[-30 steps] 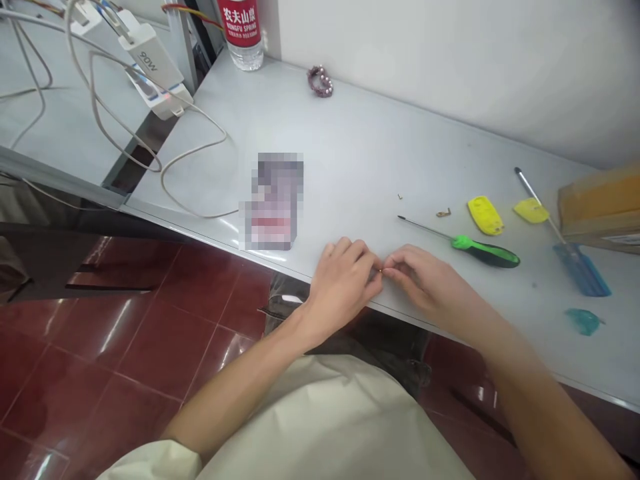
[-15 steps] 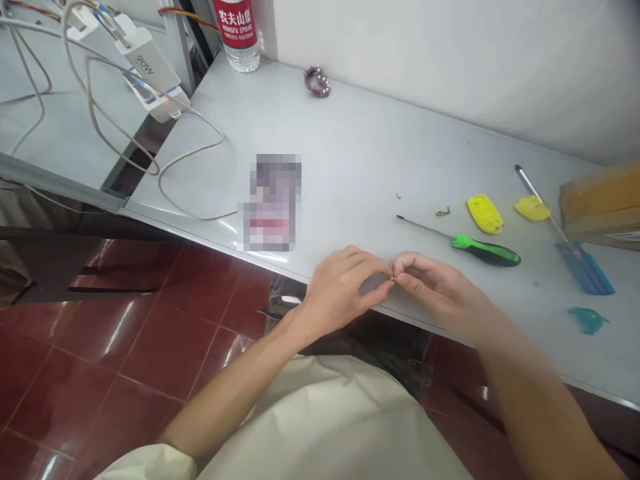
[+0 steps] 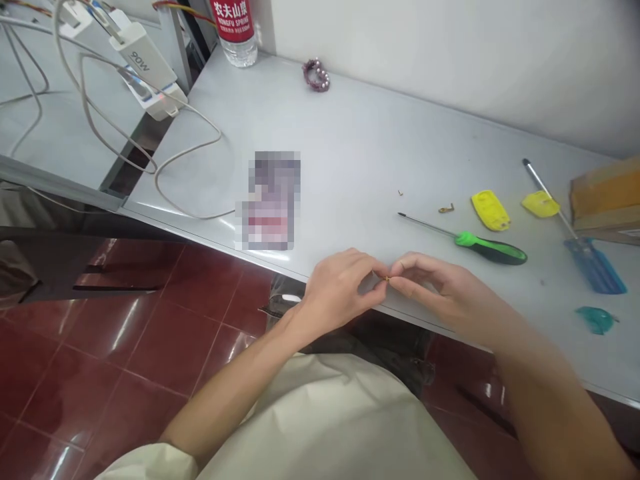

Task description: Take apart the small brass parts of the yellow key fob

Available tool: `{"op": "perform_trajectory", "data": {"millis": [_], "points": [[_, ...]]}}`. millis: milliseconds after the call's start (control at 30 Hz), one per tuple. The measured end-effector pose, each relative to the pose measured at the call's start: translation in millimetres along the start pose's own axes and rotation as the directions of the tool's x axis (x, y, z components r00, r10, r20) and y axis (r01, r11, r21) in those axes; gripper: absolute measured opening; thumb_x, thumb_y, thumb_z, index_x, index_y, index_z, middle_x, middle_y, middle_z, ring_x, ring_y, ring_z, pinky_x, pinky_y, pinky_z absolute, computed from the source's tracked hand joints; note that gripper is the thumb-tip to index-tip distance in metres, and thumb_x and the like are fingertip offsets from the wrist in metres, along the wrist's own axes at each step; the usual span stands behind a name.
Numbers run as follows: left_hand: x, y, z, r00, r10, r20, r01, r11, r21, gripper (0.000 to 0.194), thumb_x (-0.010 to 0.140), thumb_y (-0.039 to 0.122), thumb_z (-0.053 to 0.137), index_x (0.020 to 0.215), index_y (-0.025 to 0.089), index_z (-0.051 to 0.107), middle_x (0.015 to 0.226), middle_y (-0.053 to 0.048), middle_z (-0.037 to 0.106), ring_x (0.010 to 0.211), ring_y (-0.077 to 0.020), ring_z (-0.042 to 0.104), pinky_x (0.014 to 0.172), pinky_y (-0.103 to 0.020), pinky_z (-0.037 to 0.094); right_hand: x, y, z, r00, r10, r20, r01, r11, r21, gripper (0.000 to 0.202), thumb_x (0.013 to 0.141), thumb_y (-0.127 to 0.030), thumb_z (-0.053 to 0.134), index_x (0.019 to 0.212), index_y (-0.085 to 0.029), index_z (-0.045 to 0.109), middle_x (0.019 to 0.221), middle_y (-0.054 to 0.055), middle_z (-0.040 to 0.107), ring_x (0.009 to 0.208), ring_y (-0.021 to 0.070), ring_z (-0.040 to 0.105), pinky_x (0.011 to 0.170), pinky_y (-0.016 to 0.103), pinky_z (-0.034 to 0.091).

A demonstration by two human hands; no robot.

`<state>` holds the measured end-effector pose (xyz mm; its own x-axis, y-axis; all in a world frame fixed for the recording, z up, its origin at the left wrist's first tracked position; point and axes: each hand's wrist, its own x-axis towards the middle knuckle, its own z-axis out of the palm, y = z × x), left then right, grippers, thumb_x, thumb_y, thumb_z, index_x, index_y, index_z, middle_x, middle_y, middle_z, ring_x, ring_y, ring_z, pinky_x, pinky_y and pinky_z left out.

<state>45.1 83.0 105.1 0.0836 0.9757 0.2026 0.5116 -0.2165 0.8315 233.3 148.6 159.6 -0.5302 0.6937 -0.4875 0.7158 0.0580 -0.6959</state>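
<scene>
My left hand (image 3: pixel 341 288) and my right hand (image 3: pixel 434 285) meet fingertip to fingertip above the table's front edge. Both pinch a tiny brass-coloured piece (image 3: pixel 387 279) between thumb and finger; its shape is too small to make out. Beyond my right hand lies a green and black screwdriver (image 3: pixel 493 250), its tip to the left. Behind it are a small brass part (image 3: pixel 446 209), a tiny metal bit (image 3: pixel 400 193) and a yellow plastic shell (image 3: pixel 491 211). A second yellow piece (image 3: pixel 540 204) touches the shaft of a blue-handled screwdriver (image 3: pixel 596 265).
A cardboard box (image 3: pixel 607 200) stands at the right, a teal piece (image 3: pixel 597 320) nearer the front edge. To the left are a blurred-out flat object (image 3: pixel 273 200), a white cable, chargers (image 3: pixel 144 59), a water bottle (image 3: pixel 235 30) and a beaded bracelet (image 3: pixel 316 75).
The fingertips and the brass piece have shifted slightly left, and the right hand's fingers are a little straighter. The view has moved slightly; the objects on the table lie as before.
</scene>
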Motion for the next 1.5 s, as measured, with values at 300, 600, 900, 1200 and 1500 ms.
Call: {"op": "perform_trajectory", "data": {"millis": [300, 600, 900, 1200, 1500], "points": [[0, 1, -8.9, 0.998, -0.008, 0.066, 0.017, 0.990, -0.138, 0.009, 0.091, 0.019, 0.063, 0.097, 0.022, 0.068, 0.092, 0.001, 0.073, 0.086, -0.0136, 0.065, 0.078, -0.027, 0.050, -2, 0, 2, 0.999, -0.029, 0.020, 0.030, 1.000, -0.010, 0.036, 0.097, -0.057, 0.046, 0.092, -0.023, 0.058, 0.079, 0.001, 0.057, 0.070, 0.0133, 0.049, 0.062, 0.026, 0.043], [3, 1, -20.2, 0.991, -0.020, 0.135, 0.061, 0.951, -0.302, 0.008, 0.090, 0.020, 0.068, 0.097, 0.022, 0.071, 0.093, 0.001, 0.075, 0.088, -0.0136, 0.067, 0.081, -0.026, 0.053, -2, -3, 5, 0.991, -0.106, 0.075, 0.101, 0.993, 0.068, 0.030, 0.099, -0.050, 0.042, 0.089, -0.023, 0.049, 0.076, 0.000, 0.048, 0.068, 0.0126, 0.045, 0.061, 0.026, 0.040], [1, -4, -17.4, 0.993, 0.045, 0.105, -0.014, 0.961, -0.274, 0.008, 0.092, 0.017, 0.066, 0.096, 0.020, 0.071, 0.094, 0.000, 0.075, 0.088, -0.0132, 0.066, 0.083, -0.026, 0.052, -8, -1, 10, 0.988, -0.148, 0.045, 0.151, 0.985, -0.080, 0.028, 0.102, -0.047, 0.036, 0.093, -0.023, 0.046, 0.084, 0.001, 0.054, 0.072, 0.0138, 0.046, 0.065, 0.028, 0.040], [0, -8, -11.8, 0.997, 0.066, 0.051, -0.052, 0.972, -0.229, 0.008, 0.092, 0.020, 0.066, 0.097, 0.021, 0.073, 0.093, -0.001, 0.076, 0.088, -0.0143, 0.067, 0.081, -0.027, 0.054, -10, -5, 9, 1.000, 0.022, 0.009, -0.022, 1.000, 0.004, 0.040, 0.097, -0.059, 0.044, 0.093, -0.023, 0.062, 0.084, 0.001, 0.063, 0.073, 0.0136, 0.052, 0.063, 0.027, 0.041], [2, -6, -13.2, 0.995, 0.011, 0.095, 0.010, 0.975, -0.220, 0.007, 0.090, 0.020, 0.069, 0.094, 0.021, 0.074, 0.090, 0.000, 0.077, 0.084, -0.0151, 0.068, 0.079, -0.028, 0.053, -11, -3, 7, 0.999, 0.010, -0.049, -0.009, 1.000, 0.023, 0.034, 0.092, -0.058, 0.055, 0.096, -0.025, 0.064, 0.094, 0.001, 0.066, 0.078, 0.0140, 0.056, 0.065, 0.026, 0.046]]}}
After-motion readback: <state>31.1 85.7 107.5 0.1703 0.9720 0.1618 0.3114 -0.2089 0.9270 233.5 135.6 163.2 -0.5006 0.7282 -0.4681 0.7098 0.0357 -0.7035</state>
